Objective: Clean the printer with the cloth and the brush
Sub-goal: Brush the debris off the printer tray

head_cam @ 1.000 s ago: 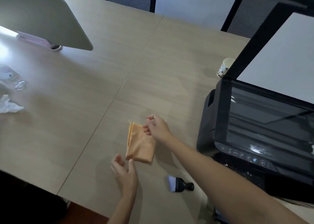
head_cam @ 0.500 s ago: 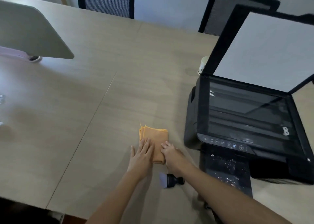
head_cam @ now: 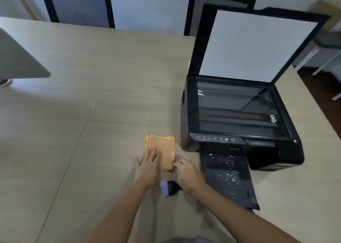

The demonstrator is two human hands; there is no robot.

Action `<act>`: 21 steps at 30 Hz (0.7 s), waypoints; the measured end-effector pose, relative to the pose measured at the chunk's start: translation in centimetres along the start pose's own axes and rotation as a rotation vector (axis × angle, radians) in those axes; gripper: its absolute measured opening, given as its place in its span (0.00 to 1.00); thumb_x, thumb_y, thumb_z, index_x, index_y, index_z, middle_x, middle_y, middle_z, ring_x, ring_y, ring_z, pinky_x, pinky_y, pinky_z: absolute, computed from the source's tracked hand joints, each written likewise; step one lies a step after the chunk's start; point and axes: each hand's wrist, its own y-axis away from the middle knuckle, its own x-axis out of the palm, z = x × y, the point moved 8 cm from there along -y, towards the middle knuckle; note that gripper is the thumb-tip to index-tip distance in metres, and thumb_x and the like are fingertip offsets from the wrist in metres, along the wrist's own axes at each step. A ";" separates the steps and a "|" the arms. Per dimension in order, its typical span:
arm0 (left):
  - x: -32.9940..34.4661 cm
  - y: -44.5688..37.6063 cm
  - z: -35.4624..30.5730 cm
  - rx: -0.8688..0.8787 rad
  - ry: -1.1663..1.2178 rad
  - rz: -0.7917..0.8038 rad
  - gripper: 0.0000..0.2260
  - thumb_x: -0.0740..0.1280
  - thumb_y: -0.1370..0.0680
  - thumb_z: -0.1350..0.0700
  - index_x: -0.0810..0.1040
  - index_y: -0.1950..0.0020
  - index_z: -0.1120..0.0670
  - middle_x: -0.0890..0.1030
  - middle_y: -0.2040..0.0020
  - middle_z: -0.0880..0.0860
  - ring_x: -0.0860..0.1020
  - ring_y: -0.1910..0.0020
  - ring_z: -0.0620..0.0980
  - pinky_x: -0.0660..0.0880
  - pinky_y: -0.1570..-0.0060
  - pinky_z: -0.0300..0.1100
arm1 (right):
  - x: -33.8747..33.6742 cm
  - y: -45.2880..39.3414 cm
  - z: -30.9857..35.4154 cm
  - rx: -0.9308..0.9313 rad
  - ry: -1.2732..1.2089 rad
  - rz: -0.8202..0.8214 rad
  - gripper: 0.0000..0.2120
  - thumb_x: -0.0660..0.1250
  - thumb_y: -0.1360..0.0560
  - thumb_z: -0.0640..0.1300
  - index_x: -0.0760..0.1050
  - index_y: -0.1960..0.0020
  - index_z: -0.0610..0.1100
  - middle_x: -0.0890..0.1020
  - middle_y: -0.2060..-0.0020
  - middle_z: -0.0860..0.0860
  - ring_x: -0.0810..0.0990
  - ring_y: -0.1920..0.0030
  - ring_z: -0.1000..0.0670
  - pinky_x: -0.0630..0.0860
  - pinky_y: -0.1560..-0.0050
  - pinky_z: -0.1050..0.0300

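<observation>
A folded orange cloth [head_cam: 164, 148] lies flat on the wooden table [head_cam: 92, 113], just left of the black printer [head_cam: 239, 117]. My left hand [head_cam: 148, 166] rests flat with its fingers spread on the cloth's near left part. My right hand [head_cam: 187, 174] sits at the cloth's near right corner, fingers curled and touching its edge. A small black brush with pale bristles [head_cam: 168, 187] lies on the table between my wrists. The printer's scanner lid [head_cam: 258, 43] stands open, showing the glass. Its front paper tray [head_cam: 228, 176] is pulled out and sprinkled with white specks.
Two black mesh chairs [head_cam: 77, 6] stand at the table's far edge. A grey monitor back [head_cam: 16, 58] overhangs the table at the left. A small white scrap [head_cam: 272, 118] lies on the scanner glass. White furniture [head_cam: 324, 54] stands to the right, beyond the table.
The cloth went from held up and folded between both hands to lying flat under them. The view swung right, bringing the whole printer into sight.
</observation>
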 end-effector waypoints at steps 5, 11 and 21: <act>-0.3 -0.1 -0.1 0.017 0.005 -0.022 0.23 0.51 0.18 0.53 0.52 0.22 0.47 0.45 0.20 0.46 0.43 0.22 0.50 0.46 0.28 0.66 | 3.8 3.9 -0.9 0.063 0.223 0.123 0.24 0.77 0.39 0.52 0.77 0.47 0.44 0.78 0.49 0.43 0.78 0.47 0.40 0.76 0.51 0.48; -3.3 1.7 0.1 0.062 0.531 -0.362 0.16 0.59 0.22 0.55 0.77 0.37 0.55 0.74 0.31 0.54 0.70 0.29 0.54 0.65 0.31 0.59 | 1.0 5.8 -2.4 0.142 -0.258 0.040 0.15 0.68 0.27 0.42 0.71 0.42 0.46 0.79 0.46 0.43 0.76 0.47 0.41 0.73 0.48 0.51; 9.7 9.0 -13.2 -0.346 1.320 0.437 0.12 0.58 0.19 0.48 0.78 0.53 0.51 0.79 0.61 0.50 0.77 0.63 0.47 0.74 0.63 0.38 | -5.1 15.4 -14.3 0.539 -0.894 -0.064 0.10 0.69 0.25 0.43 0.75 0.64 0.44 0.76 0.74 0.50 0.71 0.77 0.53 0.67 0.75 0.62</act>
